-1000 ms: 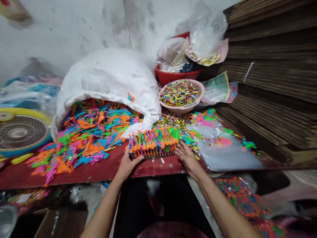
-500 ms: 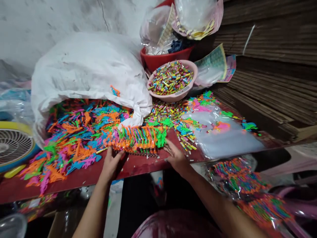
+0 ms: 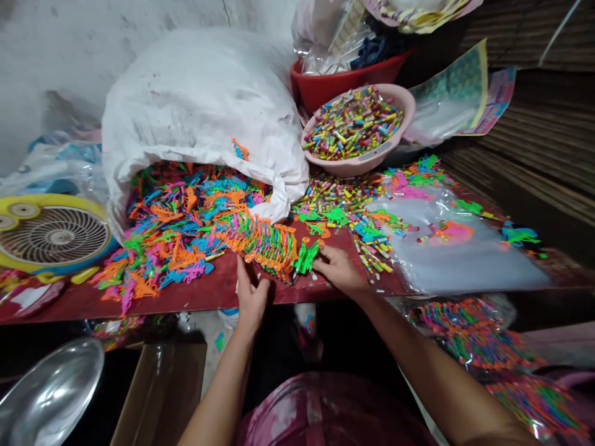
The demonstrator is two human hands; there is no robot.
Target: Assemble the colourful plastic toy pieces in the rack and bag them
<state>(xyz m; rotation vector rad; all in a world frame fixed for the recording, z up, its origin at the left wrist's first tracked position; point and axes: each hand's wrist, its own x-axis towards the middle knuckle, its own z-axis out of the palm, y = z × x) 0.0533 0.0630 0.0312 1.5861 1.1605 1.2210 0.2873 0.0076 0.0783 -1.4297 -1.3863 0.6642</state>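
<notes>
A packed row of small orange, green, blue and pink plastic pieces [image 3: 264,244] stands near the front edge of the red table [image 3: 186,294]. My left hand [image 3: 251,294] is at the row's near left side, thumb and forefinger apart, touching its edge. My right hand [image 3: 341,269] pinches a small bunch of green pieces [image 3: 305,256] at the row's right end, with a narrow gap between bunch and row. Left of the row lies a loose heap of similar pieces [image 3: 181,210], spilling from a white sack [image 3: 199,93].
Behind stand a pink bowl [image 3: 409,105] of small coloured tubes and a red basin [image 3: 320,87]. Clear plastic bags [image 3: 465,266] lie at the right. A yellow fan [image 3: 60,235] sits at the left, above a metal bowl [image 3: 56,390]. Filled bags [image 3: 483,347] are below the table's right side.
The view has shifted, so the table appears farther left and lower parts show more. The green bunch at the right end now stands apart from the row, with my right hand's fingers on it.
</notes>
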